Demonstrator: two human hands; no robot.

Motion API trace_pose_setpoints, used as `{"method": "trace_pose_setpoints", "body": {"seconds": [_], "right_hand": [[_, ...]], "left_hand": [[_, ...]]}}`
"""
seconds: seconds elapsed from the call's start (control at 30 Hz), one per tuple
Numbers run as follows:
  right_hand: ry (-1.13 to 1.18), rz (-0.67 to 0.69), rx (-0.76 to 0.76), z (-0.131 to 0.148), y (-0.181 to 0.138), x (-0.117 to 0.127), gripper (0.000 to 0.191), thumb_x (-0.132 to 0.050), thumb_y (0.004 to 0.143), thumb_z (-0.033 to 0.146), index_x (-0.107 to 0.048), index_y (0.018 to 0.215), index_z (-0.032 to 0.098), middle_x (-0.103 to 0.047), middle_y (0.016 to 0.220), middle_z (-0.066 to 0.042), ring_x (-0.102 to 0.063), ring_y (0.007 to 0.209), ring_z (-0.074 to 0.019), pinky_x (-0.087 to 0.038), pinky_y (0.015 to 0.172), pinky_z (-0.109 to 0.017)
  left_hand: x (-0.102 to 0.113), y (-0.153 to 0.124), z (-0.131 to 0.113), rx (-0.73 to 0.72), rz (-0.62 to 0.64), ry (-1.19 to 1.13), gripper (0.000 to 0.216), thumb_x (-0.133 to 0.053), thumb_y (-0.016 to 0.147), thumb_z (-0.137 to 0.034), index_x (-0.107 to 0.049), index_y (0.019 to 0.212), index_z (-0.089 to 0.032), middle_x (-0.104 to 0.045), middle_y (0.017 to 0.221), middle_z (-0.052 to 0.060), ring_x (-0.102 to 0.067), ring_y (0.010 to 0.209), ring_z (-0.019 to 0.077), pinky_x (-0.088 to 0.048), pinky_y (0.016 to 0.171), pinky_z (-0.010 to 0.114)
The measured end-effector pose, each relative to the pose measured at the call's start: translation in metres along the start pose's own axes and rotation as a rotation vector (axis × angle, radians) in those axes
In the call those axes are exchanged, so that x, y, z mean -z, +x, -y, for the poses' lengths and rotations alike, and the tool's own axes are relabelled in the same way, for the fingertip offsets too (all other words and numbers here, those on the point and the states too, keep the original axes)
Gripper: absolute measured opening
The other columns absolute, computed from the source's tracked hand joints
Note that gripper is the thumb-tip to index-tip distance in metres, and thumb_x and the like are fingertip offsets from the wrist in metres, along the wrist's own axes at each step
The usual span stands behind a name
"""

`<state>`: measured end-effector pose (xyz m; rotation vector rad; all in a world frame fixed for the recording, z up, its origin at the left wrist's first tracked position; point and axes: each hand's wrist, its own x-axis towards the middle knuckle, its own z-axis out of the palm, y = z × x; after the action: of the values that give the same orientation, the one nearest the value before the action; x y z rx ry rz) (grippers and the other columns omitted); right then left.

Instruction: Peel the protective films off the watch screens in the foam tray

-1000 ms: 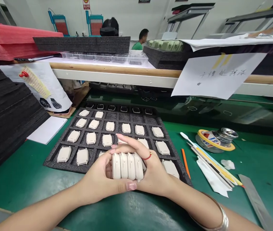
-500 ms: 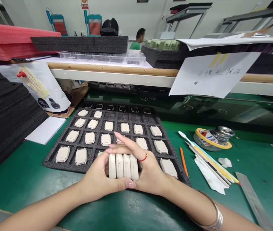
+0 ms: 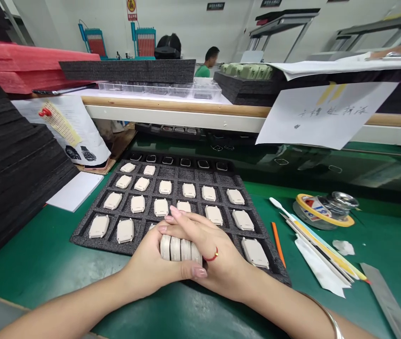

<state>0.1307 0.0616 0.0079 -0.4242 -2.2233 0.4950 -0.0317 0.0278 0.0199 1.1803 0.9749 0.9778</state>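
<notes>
Between my two hands stands a row of several beige watch cases (image 3: 175, 248), packed side by side on edge. My left hand (image 3: 149, 259) is closed round the left end, its thumb stretched along the near side. My right hand (image 3: 217, 252) wraps the right end, and its fingers lie over the top, across the left fingers. The fingers hide much of the row. Just behind is a black foam tray (image 3: 181, 175) whose compartments hold more beige watch cases (image 3: 165, 187), lying flat. Some compartments at the back bear no case, and my hands cover part of the front row.
An orange stick (image 3: 278, 245), several thin tools (image 3: 313, 240), a glass jar with a yellow ring (image 3: 322, 212) and a metal ruler (image 3: 389, 299) lie at right. Black foam sheets (image 3: 12, 165) are stacked at left. A shelf (image 3: 172, 113) crosses behind; a person (image 3: 207, 66) sits beyond.
My right hand has come further over the watch cases, its fingers lower and covering more of their tops. The whole view has shifted slightly, with the scene lower and further right.
</notes>
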Motion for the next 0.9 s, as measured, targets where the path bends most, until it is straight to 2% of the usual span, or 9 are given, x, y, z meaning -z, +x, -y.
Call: {"method": "trace_pose_setpoints", "body": {"seconds": [0.1,0.2,0.27,0.37,0.47,0.57,0.67,0.73,0.9], "right_hand": [[-0.092,0.010,0.048,0.003,0.000,0.000,0.075,-0.056,0.097,0.030,-0.012,0.158,0.023,-0.062,0.133,-0.012,-0.052,0.132,-0.0250,-0.040,0.112,-0.048],[-0.035,-0.029,0.032,0.007,0.000,0.005,0.088,-0.069,0.087,0.048,-0.020,0.156,0.024,-0.053,0.143,-0.014,-0.045,0.137,-0.0307,-0.035,0.116,-0.052],[0.109,-0.093,-0.092,0.008,-0.001,0.008,0.080,-0.062,0.088,0.058,-0.027,0.153,0.027,-0.048,0.148,-0.013,-0.044,0.138,-0.0311,-0.035,0.116,-0.052],[0.391,-0.166,-0.396,0.007,-0.001,0.011,0.063,-0.043,0.096,0.062,-0.034,0.149,0.029,-0.045,0.149,-0.012,-0.051,0.132,-0.0294,-0.043,0.109,-0.050],[0.631,-0.060,-0.650,0.005,0.000,0.010,0.083,-0.041,0.089,0.076,-0.031,0.151,0.023,-0.059,0.133,-0.015,-0.062,0.118,-0.0298,-0.050,0.101,-0.050],[0.804,0.067,-0.748,0.007,0.003,0.006,0.100,-0.061,0.075,0.077,-0.031,0.149,0.019,-0.069,0.116,-0.013,-0.066,0.110,-0.0293,-0.053,0.097,-0.049],[0.829,0.013,-0.767,0.014,0.005,0.001,0.108,-0.088,0.061,0.053,-0.032,0.148,0.022,-0.065,0.126,-0.013,-0.063,0.118,-0.0289,-0.052,0.101,-0.045],[0.701,-0.048,-0.739,0.017,0.004,-0.001,0.109,-0.093,0.057,0.036,-0.033,0.148,0.025,-0.062,0.132,-0.011,-0.059,0.124,-0.0294,-0.049,0.105,-0.045],[0.436,-0.139,-0.503,0.017,0.001,0.001,0.110,-0.090,0.064,0.025,-0.026,0.153,0.030,-0.071,0.115,-0.006,-0.067,0.111,-0.0268,-0.056,0.097,-0.040]], "left_hand": [[0.001,0.000,-0.001,-0.026,-0.010,0.064,0.045,-0.089,0.061,-0.027,-0.067,0.099,-0.019,-0.073,0.096,0.002,-0.067,0.093,0.0222,-0.055,0.083,0.031],[0.004,-0.002,0.000,-0.102,-0.050,0.193,0.046,-0.088,0.065,-0.029,-0.067,0.105,-0.020,-0.073,0.098,0.003,-0.067,0.092,0.0219,-0.054,0.082,0.031],[0.006,-0.004,0.001,-0.181,-0.048,0.257,0.045,-0.086,0.068,-0.031,-0.067,0.108,-0.022,-0.073,0.103,0.003,-0.067,0.094,0.0223,-0.053,0.085,0.032],[0.007,-0.005,0.004,-0.281,-0.043,0.336,0.040,-0.085,0.071,-0.028,-0.068,0.107,-0.025,-0.073,0.107,0.003,-0.067,0.100,0.0232,-0.052,0.089,0.034],[0.007,-0.005,0.006,-0.357,-0.047,0.383,0.041,-0.086,0.071,-0.025,-0.067,0.107,-0.026,-0.073,0.109,0.003,-0.067,0.103,0.0234,-0.051,0.092,0.034],[0.008,-0.003,0.007,-0.426,-0.016,0.416,0.037,-0.083,0.074,-0.025,-0.066,0.107,-0.025,-0.073,0.108,0.005,-0.066,0.104,0.0239,-0.050,0.094,0.036],[0.011,-0.002,0.010,-0.564,0.066,0.473,0.027,-0.072,0.084,-0.021,-0.066,0.110,-0.026,-0.070,0.110,0.006,-0.062,0.109,0.0247,-0.047,0.100,0.040],[0.012,-0.003,0.014,-0.614,0.084,0.516,0.035,-0.068,0.086,-0.020,-0.063,0.119,-0.029,-0.061,0.122,0.007,-0.056,0.119,0.0262,-0.044,0.105,0.042],[0.009,-0.010,0.018,-0.520,-0.002,0.493,0.092,-0.081,0.074,-0.021,-0.030,0.148,-0.041,-0.024,0.157,0.007,-0.022,0.148,0.0329,-0.028,0.118,0.050]]}}
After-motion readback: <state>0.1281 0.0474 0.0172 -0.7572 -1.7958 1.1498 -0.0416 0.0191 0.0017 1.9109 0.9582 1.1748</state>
